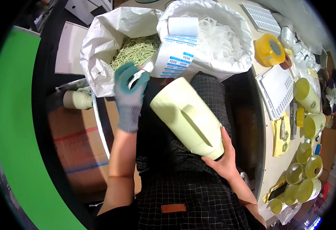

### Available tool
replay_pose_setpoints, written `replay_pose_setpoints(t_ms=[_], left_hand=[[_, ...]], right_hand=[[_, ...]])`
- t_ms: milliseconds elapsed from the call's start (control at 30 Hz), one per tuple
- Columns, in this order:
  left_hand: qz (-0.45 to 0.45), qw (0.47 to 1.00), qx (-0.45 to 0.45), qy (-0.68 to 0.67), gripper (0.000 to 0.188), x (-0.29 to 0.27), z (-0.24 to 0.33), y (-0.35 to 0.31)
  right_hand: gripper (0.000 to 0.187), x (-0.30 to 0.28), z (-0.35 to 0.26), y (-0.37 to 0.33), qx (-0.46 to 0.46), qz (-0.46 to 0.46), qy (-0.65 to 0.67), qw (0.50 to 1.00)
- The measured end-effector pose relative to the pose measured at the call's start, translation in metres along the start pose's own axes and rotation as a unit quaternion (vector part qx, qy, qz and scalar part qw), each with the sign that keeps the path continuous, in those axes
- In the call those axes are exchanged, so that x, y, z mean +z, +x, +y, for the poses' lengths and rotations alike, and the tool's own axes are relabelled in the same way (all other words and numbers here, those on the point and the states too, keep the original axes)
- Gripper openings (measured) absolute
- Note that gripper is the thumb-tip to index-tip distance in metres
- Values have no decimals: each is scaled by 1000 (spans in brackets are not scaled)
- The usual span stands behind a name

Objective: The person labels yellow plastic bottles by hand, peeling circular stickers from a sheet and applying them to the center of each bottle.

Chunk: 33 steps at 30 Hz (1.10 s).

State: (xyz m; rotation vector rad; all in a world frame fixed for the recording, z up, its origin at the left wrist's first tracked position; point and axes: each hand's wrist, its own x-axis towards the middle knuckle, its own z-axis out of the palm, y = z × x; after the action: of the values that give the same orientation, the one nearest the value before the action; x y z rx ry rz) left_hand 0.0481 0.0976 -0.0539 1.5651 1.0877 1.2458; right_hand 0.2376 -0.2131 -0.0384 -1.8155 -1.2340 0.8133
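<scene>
A pale yellow-green jug (183, 115) with a side handle lies tilted across my lap. My bare right hand (223, 157) is closed around its narrower, dark-rimmed end, and the broad end points up and left. My left hand (129, 92), in a grey and teal glove, is closed on a crumpled white piece (139, 76), cloth or paper, I cannot tell which. Just beyond that hand stands a white woven sack (99, 42) of thin pale green sticks (137, 50). A strip of blue-printed white labels (175, 59) hangs from its roll (183, 27) over the neighbouring sack.
A second white sack (244, 57) holds clear rings (221, 38). Along the right, a table (265, 168) carries yellow tape (269, 50), printed sheets (277, 90) and several yellow-green cups (314, 125). Another pale jug (78, 99) lies by a cardboard box (76, 142) at left, near a green surface (18, 126).
</scene>
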Motion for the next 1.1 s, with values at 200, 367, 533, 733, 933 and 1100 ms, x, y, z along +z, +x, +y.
replay_pose_setpoints(t_ms=[200, 367, 533, 733, 933, 1100], left_hand=[[19, 931, -295, -216, 15, -34, 53, -92], [2, 918, -334, -211, 20, -39, 50, -95], [17, 922, -338, -187, 19, -44, 51, -101], [-19, 976, -135, 169, 36, -63, 32, -106], [-129, 986, -98, 51, 67, -45, 21, -140], [-494, 774, -346, 193, 45, -76, 12, -164]], right_hand=[[118, 33, 8, 2, -158, 68, -94, 981], [116, 45, 7, -2, -193, 87, -126, 969], [114, 50, 8, -6, -210, 86, -159, 961], [112, 47, 1, -6, -219, 64, -161, 960], [91, -38, -21, 49, -282, 49, -8, 958], [58, -47, -61, 103, -176, -6, 34, 984]])
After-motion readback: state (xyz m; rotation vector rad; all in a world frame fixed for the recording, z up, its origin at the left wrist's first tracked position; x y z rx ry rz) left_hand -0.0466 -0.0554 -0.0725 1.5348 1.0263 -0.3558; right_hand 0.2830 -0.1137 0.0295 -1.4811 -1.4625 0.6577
